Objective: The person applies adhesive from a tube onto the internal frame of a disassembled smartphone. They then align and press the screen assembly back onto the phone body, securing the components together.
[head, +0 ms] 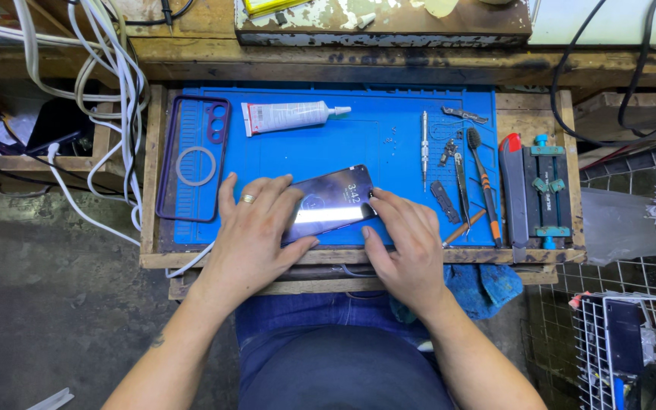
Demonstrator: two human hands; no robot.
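- Both hands rest on a dark, glossy smartphone [330, 205] with a lit screen, lying tilted on the blue rubber work mat [389, 152].
- Left hand [256, 228], ringed, lies flat over its 9 o'clock end, fingers spread.
- Right hand [405, 241] presses its 3 o'clock edge, fingertips curled against it.
- White glue tube [290, 115] lies at 12 o'clock; purple phone case [191, 156] at 10.

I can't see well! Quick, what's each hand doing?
Left hand: open, fingers flat on the phone.
Right hand: open, fingertips on the phone's edge.
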